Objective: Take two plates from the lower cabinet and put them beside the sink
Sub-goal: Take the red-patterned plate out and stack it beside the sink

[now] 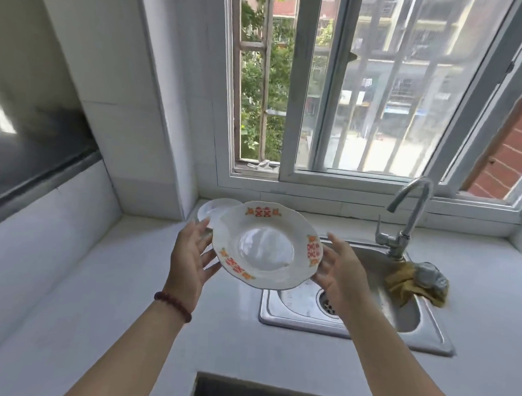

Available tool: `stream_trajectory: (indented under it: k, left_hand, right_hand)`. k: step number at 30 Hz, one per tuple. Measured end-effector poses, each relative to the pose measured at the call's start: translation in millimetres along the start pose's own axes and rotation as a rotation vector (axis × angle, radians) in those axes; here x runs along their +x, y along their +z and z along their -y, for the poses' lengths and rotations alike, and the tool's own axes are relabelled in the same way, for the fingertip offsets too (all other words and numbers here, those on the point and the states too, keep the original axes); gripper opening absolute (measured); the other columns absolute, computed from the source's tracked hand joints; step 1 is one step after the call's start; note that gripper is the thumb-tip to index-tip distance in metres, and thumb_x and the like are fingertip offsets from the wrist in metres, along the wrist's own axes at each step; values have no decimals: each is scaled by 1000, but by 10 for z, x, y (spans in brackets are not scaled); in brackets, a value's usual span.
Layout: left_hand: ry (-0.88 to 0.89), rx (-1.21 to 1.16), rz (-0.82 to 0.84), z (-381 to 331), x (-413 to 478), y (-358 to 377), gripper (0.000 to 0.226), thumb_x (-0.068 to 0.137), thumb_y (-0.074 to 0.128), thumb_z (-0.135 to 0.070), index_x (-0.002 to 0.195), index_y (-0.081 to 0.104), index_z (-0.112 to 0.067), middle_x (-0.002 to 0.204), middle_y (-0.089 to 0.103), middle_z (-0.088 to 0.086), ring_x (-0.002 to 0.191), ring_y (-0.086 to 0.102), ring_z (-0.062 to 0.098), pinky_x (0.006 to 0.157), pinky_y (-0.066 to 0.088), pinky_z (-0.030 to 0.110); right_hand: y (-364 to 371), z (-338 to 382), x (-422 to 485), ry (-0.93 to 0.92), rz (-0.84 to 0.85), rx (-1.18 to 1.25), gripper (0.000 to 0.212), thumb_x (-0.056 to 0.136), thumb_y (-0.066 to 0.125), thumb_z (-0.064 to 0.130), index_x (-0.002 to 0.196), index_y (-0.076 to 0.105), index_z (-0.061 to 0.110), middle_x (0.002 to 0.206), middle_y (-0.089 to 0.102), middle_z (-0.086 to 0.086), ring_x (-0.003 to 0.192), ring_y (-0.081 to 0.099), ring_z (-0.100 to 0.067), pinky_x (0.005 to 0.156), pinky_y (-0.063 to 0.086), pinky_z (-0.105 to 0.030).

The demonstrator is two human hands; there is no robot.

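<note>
1. Fingers (197, 228) of my left hand (190, 254) are spread and curl around the left edge of the plate (266, 246); my right hand (341, 271) cups the right edge the same way, its fingers apart too.
2. Both arms reach forward from the bottom of the view, palms facing each other, a dark bead bracelet (173, 302) on my left wrist.
3. That plate is glossy white ceramic with a scalloped rim, red and orange marks around the border and a shallow round well. It is tilted toward me, in the air above the tabletop (106, 296), by the sink's (427, 328) left end.
4. A second plate (213, 209), plain white and shiny, lies flat on the tabletop in the corner behind the first, left of the sink and under the window (363, 91).
5. My sink is brushed steel with a round drain; a curved metal tap (408, 216) stands behind it, and a yellow cloth (405, 283) and steel scourer (431, 277) sit on its right rim.
</note>
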State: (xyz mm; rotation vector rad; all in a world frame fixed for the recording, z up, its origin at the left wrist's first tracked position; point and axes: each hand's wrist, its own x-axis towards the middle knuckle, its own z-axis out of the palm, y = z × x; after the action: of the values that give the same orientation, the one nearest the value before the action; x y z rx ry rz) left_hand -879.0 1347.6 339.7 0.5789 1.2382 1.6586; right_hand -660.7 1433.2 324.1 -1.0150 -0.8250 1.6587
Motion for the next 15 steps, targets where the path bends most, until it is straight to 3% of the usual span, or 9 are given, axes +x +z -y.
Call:
stream_trajectory:
  k: [3,5,9,12,15]
  left_hand:
    - [-1,-19,-65,-6,414,19,42,86,35,-56,112,60,-35,119,64,-4,106,61,18,78,49,37]
    - [6,-24,-96,-6,683,40,42,86,35,-56,112,61,-34,117,64,-4,102,62,17,76,48,35]
    - [-3,-21,-166,43,1153,45,41,87,33,-57,110,59,-35,122,61,-4,110,57,19,83,46,36]
    - [-22,-10,-197,77,1438,10,38,87,33,-57,106,59,-38,120,60,-10,112,56,15,88,46,37]
    - [-45,8,-230,98,1737,-60,40,87,34,-56,114,56,-36,123,59,-8,113,55,13,96,44,40]
  right_hand:
    - [162,23,518,26,55,-25,22,92,45,33,81,64,28,74,75,1,67,70,-16,61,56,-35]
    - [260,21,859,32,85,-41,19,92,46,35,84,63,33,80,75,4,72,70,-16,61,56,-35]
    - [422,-63,1499,78,101,-73,19,93,44,37,106,57,32,110,63,2,101,62,-22,77,53,-40]
    - [547,-164,1867,98,102,-117,32,94,43,39,123,47,29,119,57,2,108,58,-22,73,52,-39]
    - [682,-269,2208,138,115,-160,42,94,44,39,134,41,27,124,54,-1,112,56,-26,79,52,-42]
